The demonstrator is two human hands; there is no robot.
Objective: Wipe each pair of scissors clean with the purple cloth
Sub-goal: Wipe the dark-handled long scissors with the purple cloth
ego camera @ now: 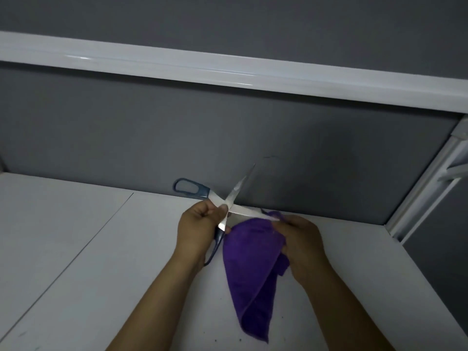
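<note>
Scissors (240, 187) sat splayed, gripped by the left hand (197, 225); the right hand (301, 239) pinched purple cloth (250, 262) round a blade, best drawn tipward.

Scissors (229, 207) left of cloth (250, 269), above table (76, 262), before wall (228, 138).

no lettering, brand or number can be read anywhere: not on the scissors (243, 213) (their blades show only bright glare), the purple cloth (250, 262), the white table (76, 249) or the grey wall panel (228, 135).
</note>
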